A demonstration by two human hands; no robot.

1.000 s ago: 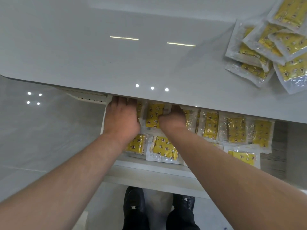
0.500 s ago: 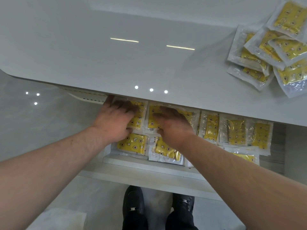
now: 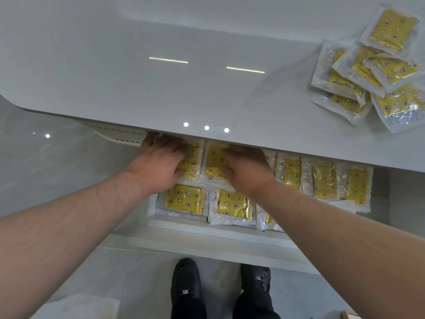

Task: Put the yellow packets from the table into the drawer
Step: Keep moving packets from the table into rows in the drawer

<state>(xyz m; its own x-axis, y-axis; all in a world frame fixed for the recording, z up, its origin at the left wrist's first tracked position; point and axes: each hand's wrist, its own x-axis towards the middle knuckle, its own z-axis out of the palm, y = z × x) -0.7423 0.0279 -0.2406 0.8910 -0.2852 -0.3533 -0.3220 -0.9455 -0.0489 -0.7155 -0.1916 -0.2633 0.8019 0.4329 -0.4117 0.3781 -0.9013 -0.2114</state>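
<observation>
The white drawer [image 3: 207, 236] is pulled out under the table edge and holds several yellow packets in clear wrappers, laid in rows. My left hand [image 3: 158, 166] lies flat, fingers spread, on a packet [image 3: 192, 163] at the drawer's back left. My right hand [image 3: 247, 169] rests flat on the packet [image 3: 212, 162] beside it. Neither hand grips anything. A loose pile of several yellow packets [image 3: 372, 70] sits on the white table [image 3: 161, 88] at the far right.
The table's front edge overhangs the back of the drawer and hides its rear part. My two black shoes [image 3: 220, 291] stand on the pale floor just below the drawer front. A white object [image 3: 80, 306] lies on the floor at lower left.
Both hands have drawn back out from under the table edge and flattened on the back-row packets. Their fingers have spread, and the two packets beneath them show more.
</observation>
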